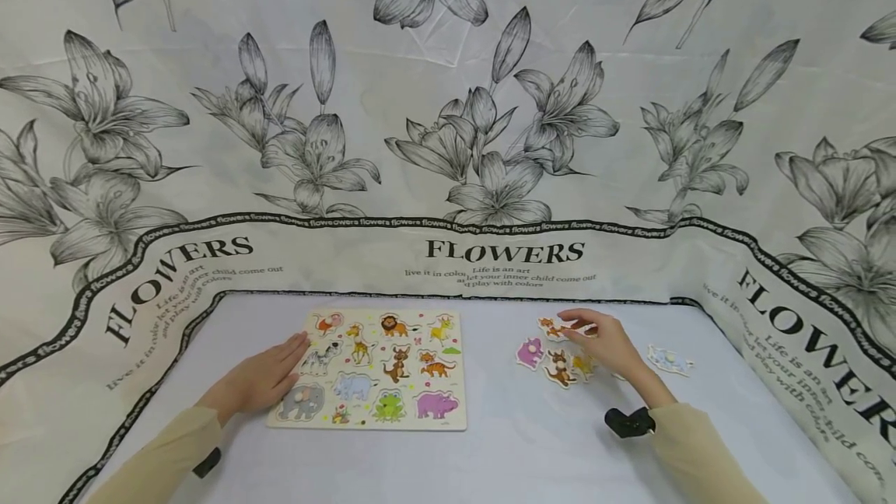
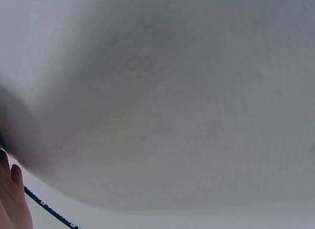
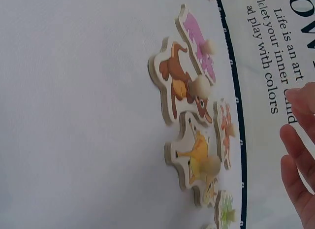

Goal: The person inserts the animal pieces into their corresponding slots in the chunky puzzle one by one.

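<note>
A wooden animal puzzle board (image 1: pixel 413 382) lies left of the middle of the table. My left hand (image 1: pixel 260 379) rests along its left edge, fingers straight and together, and barely shows at the corner of the left wrist view. My right hand (image 1: pixel 595 337) is over a group of knobbed puzzle pieces, its fingers apart with nothing between them in the right wrist view. Closest to its fingertips in the head view is the tiger piece (image 1: pixel 549 327). Near it lie a purple hippo piece (image 1: pixel 530 353), a kangaroo piece (image 3: pixel 179 81) and a yellow animal piece (image 3: pixel 197 155).
A green piece (image 3: pixel 226 212) lies beyond the yellow one in the right wrist view. Farther right on the white table is a light blue piece (image 1: pixel 670 360). A flower-printed cloth (image 1: pixel 490 263) stands around the back and sides.
</note>
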The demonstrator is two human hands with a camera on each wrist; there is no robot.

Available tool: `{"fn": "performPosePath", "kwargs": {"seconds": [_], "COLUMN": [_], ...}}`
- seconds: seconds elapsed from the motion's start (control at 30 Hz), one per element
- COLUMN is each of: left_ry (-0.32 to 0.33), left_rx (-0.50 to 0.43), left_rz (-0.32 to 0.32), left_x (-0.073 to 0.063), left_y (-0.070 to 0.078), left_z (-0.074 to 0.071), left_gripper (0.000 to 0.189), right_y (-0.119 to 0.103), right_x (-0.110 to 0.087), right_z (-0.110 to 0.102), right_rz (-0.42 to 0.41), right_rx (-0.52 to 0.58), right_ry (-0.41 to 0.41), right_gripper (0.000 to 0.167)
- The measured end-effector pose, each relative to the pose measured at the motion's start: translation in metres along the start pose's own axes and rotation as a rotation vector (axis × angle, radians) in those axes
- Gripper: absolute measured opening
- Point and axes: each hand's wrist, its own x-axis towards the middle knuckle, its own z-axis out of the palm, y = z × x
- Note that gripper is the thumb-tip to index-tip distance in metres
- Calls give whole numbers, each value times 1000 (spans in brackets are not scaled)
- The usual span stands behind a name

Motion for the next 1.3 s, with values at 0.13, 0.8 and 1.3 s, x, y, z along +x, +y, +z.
{"fn": "performPosePath", "kwargs": {"seconds": [0.13,0.8,1.3], "left_ry": [10,153,169], "left_rx": [21,98,101], "left_rz": [14,140,176], "left_x": [1,0,2], "left_y": [-5,-12,-14], "left_z": [4,7,6], "left_gripper": [57,53,54], "right_y": [8,49,82], "right_x": [-7,-44,-65], "right_z": [-13,-53,-74], "right_rz": [17,151,224], "right_rx": [-19,-122,-154], "right_ry": [25,115,90], "right_gripper": [30,34,40]}}
